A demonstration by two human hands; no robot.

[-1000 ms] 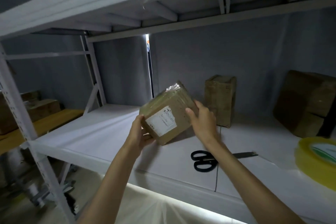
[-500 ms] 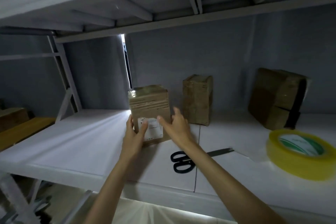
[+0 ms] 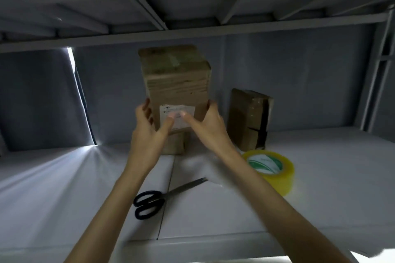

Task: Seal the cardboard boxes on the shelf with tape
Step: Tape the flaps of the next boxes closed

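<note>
A taped cardboard box (image 3: 177, 83) with a white label stands upright, held between both hands. My left hand (image 3: 149, 130) grips its left side and my right hand (image 3: 210, 126) its right side, both thumbs on the label. Its bottom sits directly over a second, smaller cardboard box (image 3: 174, 144) standing on the white shelf (image 3: 320, 177); I cannot tell whether they touch. A third cardboard box (image 3: 249, 117), wrapped in clear tape, stands to the right. A yellowish tape roll (image 3: 270, 170) lies flat in front of it.
Black-handled scissors (image 3: 154, 200) lie on the shelf under my forearms, blades pointing right. The upper shelf's underside (image 3: 192, 6) hangs close above the held box. A grey curtain (image 3: 299, 81) backs the shelf, with a bright gap (image 3: 72, 66) at the left.
The labelled box has gone from near the shelf surface up and to the right, over the second box. The view has swung right, bringing the tape roll nearer the centre.
</note>
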